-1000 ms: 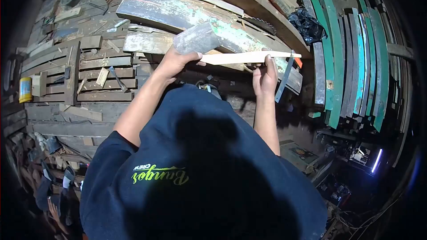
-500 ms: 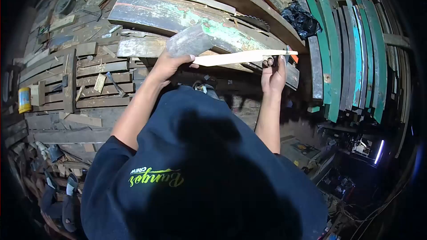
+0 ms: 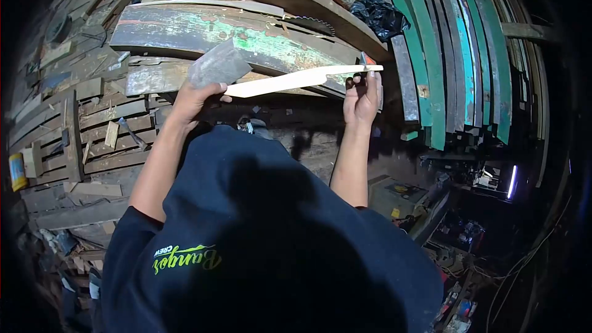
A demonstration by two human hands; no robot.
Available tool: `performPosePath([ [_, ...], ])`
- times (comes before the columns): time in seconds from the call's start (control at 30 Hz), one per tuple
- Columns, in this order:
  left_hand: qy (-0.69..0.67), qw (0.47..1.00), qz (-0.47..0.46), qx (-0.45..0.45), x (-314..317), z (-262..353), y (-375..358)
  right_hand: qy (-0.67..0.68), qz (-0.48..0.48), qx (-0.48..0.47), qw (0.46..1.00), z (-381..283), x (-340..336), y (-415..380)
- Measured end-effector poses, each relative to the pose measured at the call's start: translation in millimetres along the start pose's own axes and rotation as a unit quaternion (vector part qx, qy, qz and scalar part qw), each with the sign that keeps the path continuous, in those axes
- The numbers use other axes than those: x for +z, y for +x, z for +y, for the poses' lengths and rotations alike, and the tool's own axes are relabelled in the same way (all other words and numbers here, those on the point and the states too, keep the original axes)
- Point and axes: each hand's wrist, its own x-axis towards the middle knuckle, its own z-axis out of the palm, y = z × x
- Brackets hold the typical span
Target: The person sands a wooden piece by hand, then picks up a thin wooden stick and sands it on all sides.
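A long, pale, shaped wooden piece (image 3: 280, 84) spans the space between my two hands, held up in front of my chest. My left hand (image 3: 192, 102) is closed on its left end. The same hand also has a grey rectangular sheet (image 3: 219, 65) that looks like sandpaper, standing up above the thumb. My right hand (image 3: 360, 103) pinches the narrow right end, thumb in front and fingers curled behind. Beneath the piece lies a thick plank (image 3: 179, 31) with worn green paint. An orange-and-grey object (image 3: 367, 60) shows just behind the right end.
Green and grey boards (image 3: 431, 55) lie side by side at the right. A black plastic bag (image 3: 379, 15) rests near them. Wood scraps cover the slatted floor (image 3: 123, 111) at left, where a yellow container (image 3: 18, 172) stands. A lit tube (image 3: 512, 182) glows at lower right.
The whole view has shifted, so my hands and the bench appear further left. The wooden piece now tilts more, its left end lower. Both hands keep their hold.
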Motion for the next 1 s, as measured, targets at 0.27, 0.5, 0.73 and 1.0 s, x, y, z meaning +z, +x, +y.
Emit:
performPosePath([
  [0.27, -0.067, 0.997, -0.019, 0.024, -4.6, -5.0, 5.1, -0.014, -0.061, -0.041, 0.997, -18.6, 18.4, -7.7],
  [0.5, -0.12, 0.992, -0.029, -0.006, -8.9, -3.6, 0.0, -0.037, -0.088, -0.094, 0.991, -42.8, 41.7, -17.8],
  [0.73, -0.139, 0.989, -0.054, -0.02, -14.3, -3.1, 0.4, -0.051, -0.141, -0.131, 0.98, -53.7, 47.3, -21.1],
  [1.0, -0.128, 0.991, -0.045, -0.01, -9.6, 0.3, -4.9, -0.041, -0.179, -0.138, 0.973, -58.8, 55.5, -25.7],
])
